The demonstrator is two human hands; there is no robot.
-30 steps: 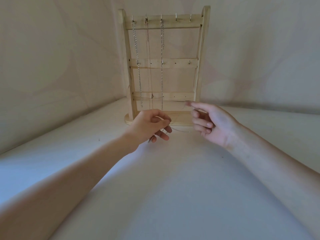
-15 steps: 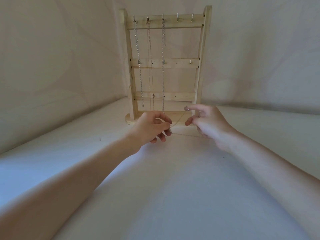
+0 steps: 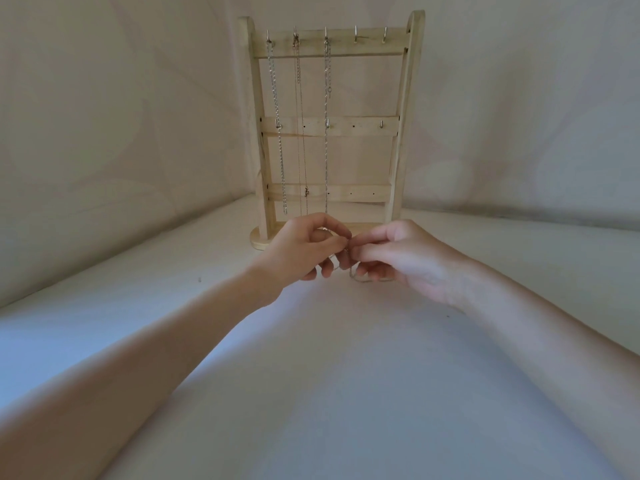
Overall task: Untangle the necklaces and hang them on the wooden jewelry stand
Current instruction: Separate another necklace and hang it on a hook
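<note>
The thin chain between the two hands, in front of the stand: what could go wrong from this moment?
1. The left hand and right hand pinch the thin chain close together; a hard pull may tighten a knot or snap it.
2. Both hands work just before the wooden stand; a lifted hand might catch the hanging necklaces and tangle them again.
3. A slack loop droops below the fingers and may snag.

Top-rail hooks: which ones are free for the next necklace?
The two rightmost hooks on the stand. The three to their left each carry a hanging chain.

Plain staged corner, pale cloth backdrop point(image 3: 104, 116); cloth-draped surface point(image 3: 311, 393)
</note>
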